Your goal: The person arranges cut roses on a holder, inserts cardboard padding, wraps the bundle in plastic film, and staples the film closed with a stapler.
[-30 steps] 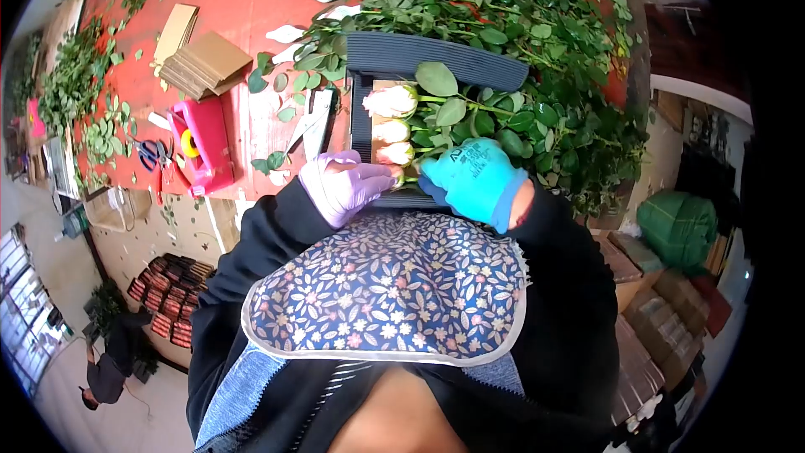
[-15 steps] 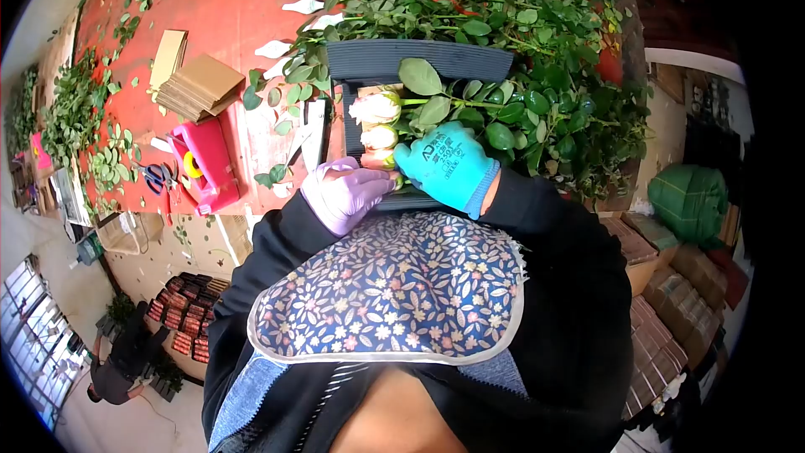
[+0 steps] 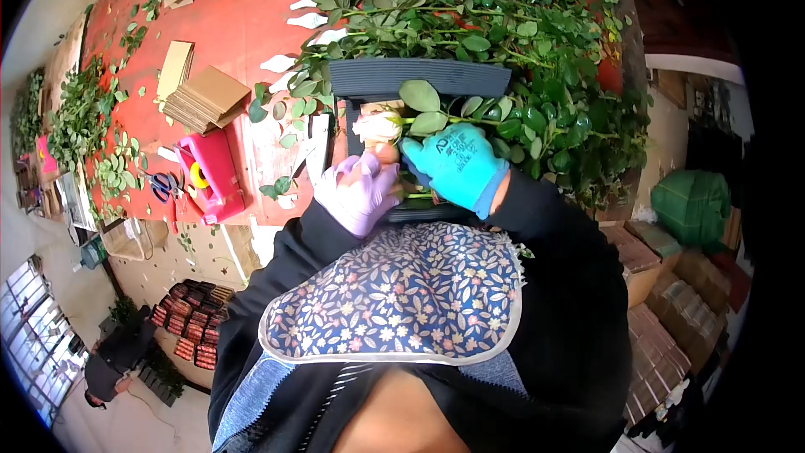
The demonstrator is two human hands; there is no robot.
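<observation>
Pale pink roses lie with their stems to the right in a dark ribbed holder [image 3: 419, 78]. One rose head [image 3: 379, 127] shows above my hands. My left hand [image 3: 360, 191], in a lilac glove, is over the lower rose heads with its fingers bent; what its fingertips grip is hidden. My right hand [image 3: 458, 166], in a turquoise glove, is closed just right of it, over the stems, and what lies under its fingers is hidden. A green stem shows between the hands.
Leafy stems [image 3: 537, 50] cover the right of the red table [image 3: 243, 17]. Cardboard pieces [image 3: 206, 99], a pink tape dispenser [image 3: 210, 176], scissors [image 3: 163, 188] and a white-and-black tool [image 3: 315, 147] lie left. A person [image 3: 117, 362] is at lower left.
My left hand has moved up over the lower rose heads, its fingers more bent. The right hand stays over the stems. The view has shifted a little.
</observation>
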